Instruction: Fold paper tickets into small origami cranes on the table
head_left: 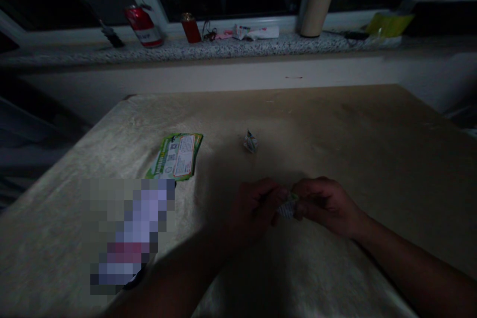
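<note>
Both my hands hold a small folded piece of printed paper (286,207) low over the table, its face covered in fine print with a little green at the top. My left hand (261,203) pinches its left side between thumb and fingers. At its right edge, the thumb and fingertips of my right hand (328,203) are closed on it. Farther out lies a second small folded printed piece (251,143) with a pointed tip, touched by neither hand. Dim light and my fingers hide much of the held piece.
Left of my hands lies a green printed packet (175,158). Nearer me is a long pixelated object (137,233) beside my left forearm. Along the stone windowsill (219,50) stand a red can (143,26), a red lighter-like item (191,28) and a cardboard tube (320,0).
</note>
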Action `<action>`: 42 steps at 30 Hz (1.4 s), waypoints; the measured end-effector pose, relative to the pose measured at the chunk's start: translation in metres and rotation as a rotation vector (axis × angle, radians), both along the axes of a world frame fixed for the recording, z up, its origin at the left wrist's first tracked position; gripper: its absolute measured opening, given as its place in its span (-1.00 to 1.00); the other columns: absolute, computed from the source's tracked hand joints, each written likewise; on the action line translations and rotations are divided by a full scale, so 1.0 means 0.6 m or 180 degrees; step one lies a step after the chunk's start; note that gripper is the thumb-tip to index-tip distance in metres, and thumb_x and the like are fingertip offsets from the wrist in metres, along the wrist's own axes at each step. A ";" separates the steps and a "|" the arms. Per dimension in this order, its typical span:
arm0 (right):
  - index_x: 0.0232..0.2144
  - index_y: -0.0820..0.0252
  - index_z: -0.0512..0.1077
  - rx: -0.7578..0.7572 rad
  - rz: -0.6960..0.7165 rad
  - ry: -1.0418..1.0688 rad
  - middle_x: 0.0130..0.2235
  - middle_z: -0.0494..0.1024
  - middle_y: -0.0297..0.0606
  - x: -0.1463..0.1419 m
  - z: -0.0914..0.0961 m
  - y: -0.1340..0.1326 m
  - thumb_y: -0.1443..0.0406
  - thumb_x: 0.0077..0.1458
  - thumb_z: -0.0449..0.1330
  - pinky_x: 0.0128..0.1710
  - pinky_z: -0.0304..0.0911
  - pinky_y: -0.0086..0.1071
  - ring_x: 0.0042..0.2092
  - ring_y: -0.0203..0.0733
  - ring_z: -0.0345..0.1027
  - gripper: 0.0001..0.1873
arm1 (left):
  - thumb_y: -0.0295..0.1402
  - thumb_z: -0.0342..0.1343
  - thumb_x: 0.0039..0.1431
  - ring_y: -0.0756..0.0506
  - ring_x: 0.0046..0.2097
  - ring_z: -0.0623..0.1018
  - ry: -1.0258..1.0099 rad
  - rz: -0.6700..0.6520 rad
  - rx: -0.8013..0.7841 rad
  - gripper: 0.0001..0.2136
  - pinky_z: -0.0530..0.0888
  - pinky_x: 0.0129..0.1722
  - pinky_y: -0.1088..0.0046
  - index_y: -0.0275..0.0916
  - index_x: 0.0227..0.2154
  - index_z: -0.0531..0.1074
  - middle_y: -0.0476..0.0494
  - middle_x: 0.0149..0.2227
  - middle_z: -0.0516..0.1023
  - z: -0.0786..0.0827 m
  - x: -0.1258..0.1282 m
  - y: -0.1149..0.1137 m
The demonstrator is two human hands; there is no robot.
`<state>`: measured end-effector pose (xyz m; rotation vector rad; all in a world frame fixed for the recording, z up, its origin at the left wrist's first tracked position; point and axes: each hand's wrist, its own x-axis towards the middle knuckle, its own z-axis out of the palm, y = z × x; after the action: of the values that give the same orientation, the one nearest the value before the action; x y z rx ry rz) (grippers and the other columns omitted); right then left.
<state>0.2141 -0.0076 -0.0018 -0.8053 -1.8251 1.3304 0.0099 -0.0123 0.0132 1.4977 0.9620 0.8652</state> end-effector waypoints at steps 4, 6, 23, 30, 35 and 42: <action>-0.44 0.24 0.49 0.0012 -0.0197 0.0086 -0.53 0.49 -0.32 -0.002 -0.002 0.004 0.23 0.26 0.27 -0.53 0.20 -0.49 -0.51 -0.34 0.31 -0.74 | -0.11 0.07 0.34 0.07 -0.63 0.32 -0.0172 0.0277 -0.0408 -0.66 0.21 -0.63 0.60 -0.25 -0.46 0.41 0.10 -0.67 0.32 -0.005 0.006 0.003; -0.44 0.23 0.49 -0.0048 -0.0266 0.0137 -0.52 0.50 -0.31 -0.003 -0.002 0.005 0.23 0.26 0.27 -0.53 0.21 -0.49 -0.50 -0.33 0.32 -0.76 | -0.10 0.08 0.33 0.07 -0.63 0.34 -0.0251 0.0266 -0.0487 -0.66 0.23 -0.62 0.60 -0.25 -0.44 0.42 0.09 -0.66 0.35 -0.009 0.008 0.004; -0.46 0.21 0.36 -0.0044 -0.0171 -0.0317 -0.52 0.38 -0.36 0.003 -0.017 0.010 0.19 0.33 0.12 -0.51 0.09 -0.46 -0.49 -0.33 0.20 -0.68 | -0.10 0.17 0.22 0.02 -0.49 0.32 0.0151 -0.0063 -0.0437 -0.69 0.21 -0.50 0.51 -0.29 -0.38 0.54 0.02 -0.53 0.40 -0.036 -0.001 0.012; -0.47 0.22 0.39 -0.0259 -0.0029 -0.0353 -0.53 0.38 -0.37 0.003 -0.015 0.017 0.15 0.34 0.13 -0.52 0.10 -0.48 -0.50 -0.35 0.19 -0.63 | -0.10 0.21 0.18 0.02 -0.47 0.32 0.0152 -0.0130 -0.0607 -0.67 0.20 -0.47 0.49 -0.31 -0.48 0.54 0.00 -0.55 0.40 -0.036 -0.007 0.026; -0.46 0.25 0.45 -0.0369 0.0039 -0.0278 -0.51 0.46 -0.32 0.002 -0.006 0.010 0.17 0.32 0.17 -0.50 0.17 -0.49 -0.49 -0.35 0.28 -0.65 | -0.12 0.23 0.15 0.02 -0.49 0.31 0.0064 0.0140 -0.0584 -0.69 0.20 -0.50 0.50 -0.30 -0.48 0.54 0.02 -0.57 0.38 -0.030 -0.003 0.024; -0.54 0.23 0.39 -0.0691 0.0037 -0.0228 -0.60 0.41 -0.39 0.001 0.001 0.015 0.15 0.21 0.30 -0.58 0.12 -0.53 -0.57 -0.39 0.21 -0.63 | -0.11 0.25 0.12 0.04 -0.54 0.31 0.0033 0.0100 -0.0775 -0.68 0.21 -0.53 0.51 -0.28 -0.53 0.47 0.04 -0.60 0.37 -0.031 0.000 0.023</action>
<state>0.2148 0.0011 -0.0010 -0.9684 -1.7616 1.5439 0.0102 0.0016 -0.0053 1.2831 1.0610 0.7345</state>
